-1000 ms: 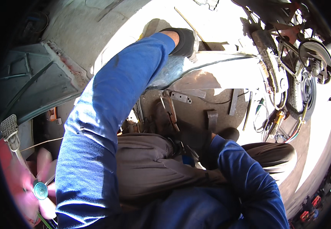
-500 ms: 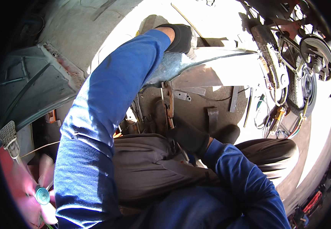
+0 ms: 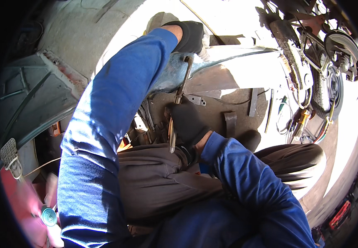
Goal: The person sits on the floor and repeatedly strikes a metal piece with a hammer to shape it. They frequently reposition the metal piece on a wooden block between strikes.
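The long metal tool (image 3: pixel 178 105) stands nearly upright in front of me, its lower handle in my right hand (image 3: pixel 187 124) and its upper end up against the curved metal panel (image 3: pixel 228 62). My right grip is wrapped tight around that handle, black glove on, fingers curled round the shaft just above my knee. The tool's tip sits at the panel's blue-grey underside, right beside my left sleeve.

Up top, my left hand (image 3: pixel 190 36), gloved too, is pressed on the near end of the panel, fingers folded over its edge, clamping it. The panel runs off to the right in bright sun, its upper edge a thin curved line, its lower edge throwing a shadow on the ground.

Room to move: tight on the left, where my left arm crosses the whole view from lower left to the panel. Below the panel lies a shaded pocket of floor (image 3: pixel 212 107) with a small bracket (image 3: pixel 195 99) and a flat strap (image 3: pixel 230 123) lying near the tool. To the right, more open ground, then a motorbike (image 3: pixel 311 62) with its wheel and chain well apart from my hands.

My right forearm comes up from the lower right, elbow bent, wrist cocked toward the tool. My left arm is stretched nearly straight.
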Demonstrator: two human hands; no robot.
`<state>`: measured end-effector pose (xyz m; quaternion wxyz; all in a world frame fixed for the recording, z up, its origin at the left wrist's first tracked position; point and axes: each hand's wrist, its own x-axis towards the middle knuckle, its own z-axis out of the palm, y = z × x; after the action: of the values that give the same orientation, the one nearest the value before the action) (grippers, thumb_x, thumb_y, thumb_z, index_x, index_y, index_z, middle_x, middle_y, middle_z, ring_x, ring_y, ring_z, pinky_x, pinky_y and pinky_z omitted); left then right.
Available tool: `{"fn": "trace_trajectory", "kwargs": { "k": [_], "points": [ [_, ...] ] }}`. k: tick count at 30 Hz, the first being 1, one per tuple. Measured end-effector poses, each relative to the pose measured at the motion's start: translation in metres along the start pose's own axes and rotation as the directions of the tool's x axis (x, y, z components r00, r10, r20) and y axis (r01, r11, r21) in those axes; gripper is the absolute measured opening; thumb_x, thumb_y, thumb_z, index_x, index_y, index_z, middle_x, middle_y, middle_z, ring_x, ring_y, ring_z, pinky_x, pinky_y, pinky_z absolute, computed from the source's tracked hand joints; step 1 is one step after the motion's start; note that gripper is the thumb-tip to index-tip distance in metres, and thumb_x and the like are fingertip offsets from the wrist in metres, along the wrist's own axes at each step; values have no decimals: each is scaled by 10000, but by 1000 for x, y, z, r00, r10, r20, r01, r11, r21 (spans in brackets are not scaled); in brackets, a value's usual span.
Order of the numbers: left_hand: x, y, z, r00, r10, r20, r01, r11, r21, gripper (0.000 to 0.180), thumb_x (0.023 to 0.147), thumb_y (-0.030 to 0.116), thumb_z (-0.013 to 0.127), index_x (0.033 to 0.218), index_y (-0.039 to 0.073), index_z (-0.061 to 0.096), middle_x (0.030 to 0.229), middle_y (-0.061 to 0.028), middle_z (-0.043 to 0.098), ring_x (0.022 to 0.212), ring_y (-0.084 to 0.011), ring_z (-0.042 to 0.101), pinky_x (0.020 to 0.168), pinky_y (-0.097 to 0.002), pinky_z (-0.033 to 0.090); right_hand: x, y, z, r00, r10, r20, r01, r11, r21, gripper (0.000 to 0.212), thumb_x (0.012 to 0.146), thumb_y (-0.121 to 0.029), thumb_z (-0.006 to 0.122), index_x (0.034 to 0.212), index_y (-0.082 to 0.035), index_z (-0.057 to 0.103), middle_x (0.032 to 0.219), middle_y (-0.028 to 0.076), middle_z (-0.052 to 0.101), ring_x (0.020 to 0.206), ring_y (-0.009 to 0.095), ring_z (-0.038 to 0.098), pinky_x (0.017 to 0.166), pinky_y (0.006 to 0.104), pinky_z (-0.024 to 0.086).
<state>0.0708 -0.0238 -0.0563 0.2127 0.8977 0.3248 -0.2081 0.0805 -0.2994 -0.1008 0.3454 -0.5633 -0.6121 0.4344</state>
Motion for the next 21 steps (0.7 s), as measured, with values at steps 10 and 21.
{"fn": "trace_trajectory", "kwargs": {
  "k": [10, 21],
  "points": [
    [-39, 9, -19, 990, -102, -101, 88, 986, -139, 644, 785, 523, 941, 1133, -7, 827, 1085, -225, 821, 960, -361, 797, 905, -466, 627, 12, -26, 27, 965, 254, -63, -262, 936, -234, 183, 997, -166, 604, 1132, -67, 677, 1038, 276, 657, 906, 446, 743, 723, 522, 586],
    [-9, -22, 17, 988, 126, -95, -89, 943, 320, 169, 937, 200, 688, 930, 169, 854, 952, -95, 810, 867, -288, 790, 808, -416, 623, 16, -31, 38, 776, 577, -254, -530, 815, 233, 479, 1025, -375, 674, 1024, 104, 665, 869, 313, 720, 845, 477, 721, 773, 522, 547]
  ]
}}
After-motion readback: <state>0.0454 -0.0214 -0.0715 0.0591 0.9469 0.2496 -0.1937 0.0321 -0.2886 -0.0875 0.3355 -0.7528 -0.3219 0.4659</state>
